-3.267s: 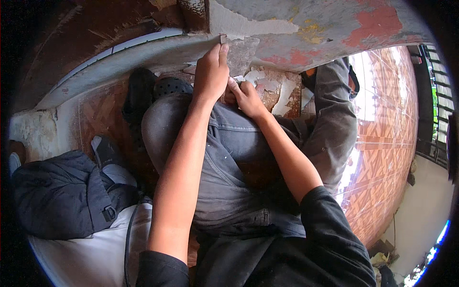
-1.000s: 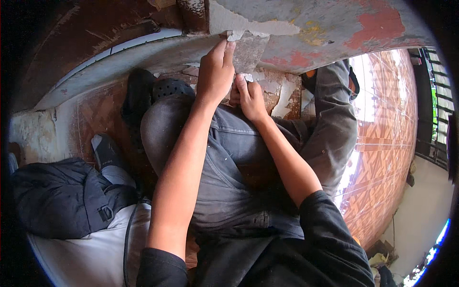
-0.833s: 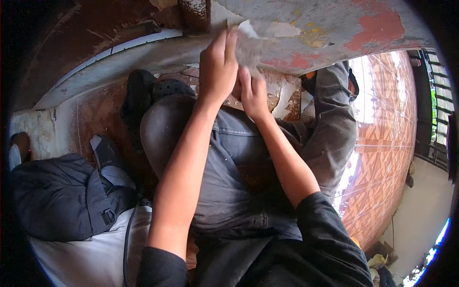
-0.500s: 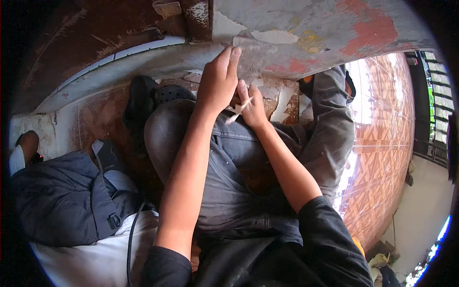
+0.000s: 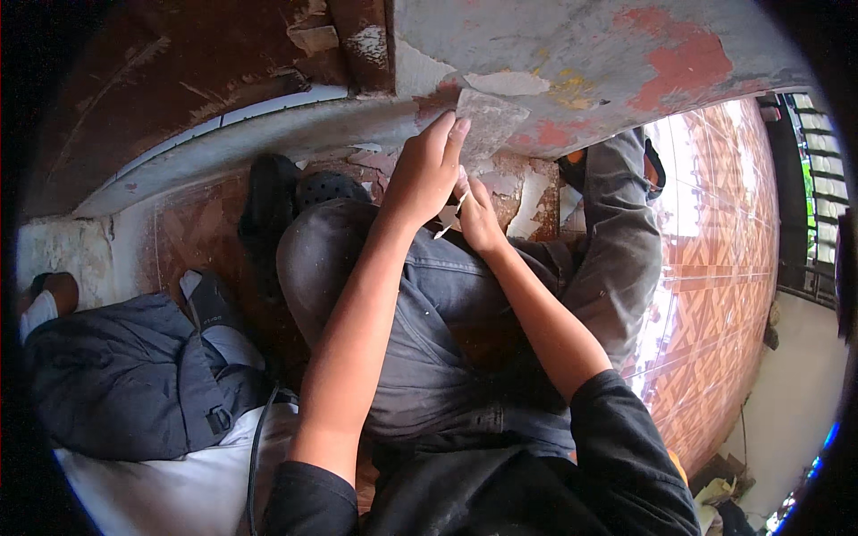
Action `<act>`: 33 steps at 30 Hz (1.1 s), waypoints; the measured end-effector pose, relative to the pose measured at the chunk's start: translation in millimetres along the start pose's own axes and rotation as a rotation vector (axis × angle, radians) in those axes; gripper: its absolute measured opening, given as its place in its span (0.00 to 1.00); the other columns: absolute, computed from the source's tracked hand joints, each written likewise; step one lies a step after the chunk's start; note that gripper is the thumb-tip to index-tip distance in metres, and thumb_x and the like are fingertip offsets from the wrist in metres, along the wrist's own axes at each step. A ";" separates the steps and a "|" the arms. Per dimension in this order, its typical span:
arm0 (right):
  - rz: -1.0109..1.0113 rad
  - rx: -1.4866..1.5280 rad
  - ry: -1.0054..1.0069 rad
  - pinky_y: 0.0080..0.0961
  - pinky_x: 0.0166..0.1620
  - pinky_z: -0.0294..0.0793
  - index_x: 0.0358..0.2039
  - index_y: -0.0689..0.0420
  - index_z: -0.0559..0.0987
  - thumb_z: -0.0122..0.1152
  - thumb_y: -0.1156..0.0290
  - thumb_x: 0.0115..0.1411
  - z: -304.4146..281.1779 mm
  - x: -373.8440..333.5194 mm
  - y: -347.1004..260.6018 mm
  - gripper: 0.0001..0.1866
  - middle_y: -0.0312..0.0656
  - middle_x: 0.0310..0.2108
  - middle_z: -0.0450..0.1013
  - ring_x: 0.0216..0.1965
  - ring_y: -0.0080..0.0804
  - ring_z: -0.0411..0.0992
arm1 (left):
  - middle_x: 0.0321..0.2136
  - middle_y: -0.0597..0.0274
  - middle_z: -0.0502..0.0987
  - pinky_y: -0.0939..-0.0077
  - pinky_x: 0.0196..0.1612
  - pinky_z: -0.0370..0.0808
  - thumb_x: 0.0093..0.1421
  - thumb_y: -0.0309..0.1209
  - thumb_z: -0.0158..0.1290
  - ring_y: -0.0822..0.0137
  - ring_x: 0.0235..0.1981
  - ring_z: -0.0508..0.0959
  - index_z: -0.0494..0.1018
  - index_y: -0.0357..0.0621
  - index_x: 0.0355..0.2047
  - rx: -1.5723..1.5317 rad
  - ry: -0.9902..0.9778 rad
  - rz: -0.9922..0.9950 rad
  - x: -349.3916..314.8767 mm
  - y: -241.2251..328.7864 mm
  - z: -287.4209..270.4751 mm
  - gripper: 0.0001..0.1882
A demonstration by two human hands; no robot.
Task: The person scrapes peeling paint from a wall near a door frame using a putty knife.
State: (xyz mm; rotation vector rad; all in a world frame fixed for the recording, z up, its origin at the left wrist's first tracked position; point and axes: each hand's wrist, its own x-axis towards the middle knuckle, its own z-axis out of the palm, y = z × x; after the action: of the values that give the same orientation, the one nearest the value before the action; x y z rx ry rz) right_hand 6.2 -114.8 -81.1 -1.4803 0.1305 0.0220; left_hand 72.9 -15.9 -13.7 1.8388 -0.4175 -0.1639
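Note:
A wide flat scraper [image 5: 492, 123], its blade dusty grey, lies against the low part of the grey wall [image 5: 590, 54]. My left hand [image 5: 429, 170] is closed on the scraper near the blade, its fingers stretched along the blade's left side. Just below and to the right, my right hand [image 5: 481, 216] is closed around the handle end, which the fingers mostly hide. A thin pale paint flake [image 5: 450, 220] shows beside my right hand, above my jeans. Peeled patches of pink, white and yellow mark the wall around the blade.
Loose paint chips [image 5: 529, 201] litter the floor by the wall's foot. Dark clogs [image 5: 268, 196] are left of my knee. A person in white with a dark bag [image 5: 134, 371] is close at my left. Brown wood [image 5: 206, 54] is upper left; patterned tiles [image 5: 706, 268] stretch right.
Both hands and the scraper have shifted slightly right and down in the picture. The pale flake near my right hand has changed place and angle.

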 end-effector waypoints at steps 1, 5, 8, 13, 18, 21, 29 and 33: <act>0.069 -0.008 -0.039 0.23 0.34 0.66 0.33 0.64 0.72 0.35 0.52 0.72 -2.9 -2.4 -0.6 0.27 0.37 0.25 0.69 0.29 0.25 0.66 | 0.25 0.40 0.70 0.61 0.33 0.68 0.68 0.40 0.41 0.37 0.31 0.70 0.66 0.35 0.34 0.057 0.014 -0.016 -2.2 3.9 -2.2 0.17; -0.148 -0.170 -0.027 0.31 0.40 0.70 0.42 0.65 0.72 0.39 0.54 0.70 -4.1 7.3 9.8 0.24 0.47 0.31 0.73 0.34 0.33 0.70 | 0.21 0.39 0.70 0.56 0.28 0.66 0.67 0.37 0.44 0.37 0.28 0.70 0.66 0.37 0.33 0.164 0.089 0.050 -6.9 16.9 -6.9 0.14; -0.142 -0.388 -0.135 0.31 0.40 0.71 0.44 0.63 0.73 0.45 0.57 0.69 -15.6 11.3 -11.1 0.20 0.50 0.33 0.75 0.34 0.33 0.71 | 0.23 0.44 0.74 0.55 0.29 0.69 0.65 0.31 0.47 0.43 0.28 0.76 0.70 0.39 0.36 0.268 0.146 0.216 -10.3 11.5 -18.3 0.08; -0.024 -0.612 -0.247 0.27 0.44 0.74 0.46 0.63 0.75 0.55 0.69 0.63 -79.0 7.0 -56.5 0.14 0.44 0.42 0.76 0.42 0.29 0.75 | 0.30 0.52 0.78 0.60 0.31 0.73 0.61 0.27 0.50 0.47 0.32 0.78 0.72 0.41 0.37 0.367 0.098 0.451 -11.9 12.4 -27.2 0.06; -0.019 0.136 0.025 0.29 0.44 0.75 0.52 0.65 0.71 0.61 0.60 0.62 -51.7 -0.7 -58.3 0.25 0.48 0.41 0.76 0.40 0.32 0.75 | 0.31 0.50 0.78 0.59 0.32 0.73 0.62 0.28 0.50 0.46 0.33 0.77 0.72 0.40 0.38 0.354 0.088 0.408 -12.5 17.7 -29.4 0.06; 0.123 0.526 0.011 0.24 0.43 0.78 0.48 0.62 0.72 0.57 0.63 0.64 -13.2 5.7 -51.9 0.17 0.44 0.42 0.74 0.43 0.29 0.75 | 0.32 0.47 0.76 0.57 0.33 0.72 0.64 0.32 0.49 0.44 0.34 0.76 0.71 0.39 0.38 0.400 0.001 0.362 -8.3 19.6 -38.9 0.08; 0.050 1.028 0.068 0.38 0.50 0.78 0.44 0.56 0.72 0.53 0.67 0.66 40.2 32.1 -47.9 0.09 0.37 0.38 0.74 0.39 0.30 0.76 | 0.34 0.46 0.76 0.62 0.43 0.70 0.65 0.48 0.48 0.47 0.39 0.76 0.70 0.37 0.40 0.473 -0.237 -0.122 -11.3 6.0 -109.2 0.22; -0.014 1.219 0.155 0.37 0.50 0.78 0.46 0.56 0.71 0.52 0.67 0.66 60.2 40.4 -40.9 0.11 0.40 0.40 0.75 0.42 0.33 0.76 | 0.42 0.49 0.77 0.67 0.52 0.67 0.66 0.53 0.42 0.54 0.45 0.74 0.71 0.34 0.47 0.396 -0.499 -0.324 -14.2 -20.9 -122.2 0.30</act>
State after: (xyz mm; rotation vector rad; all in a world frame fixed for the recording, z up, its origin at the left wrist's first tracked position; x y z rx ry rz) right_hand 54.6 -61.3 -39.5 -0.2627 0.2084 -0.1602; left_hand 103.1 104.1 2.6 2.2463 -0.5176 -0.8229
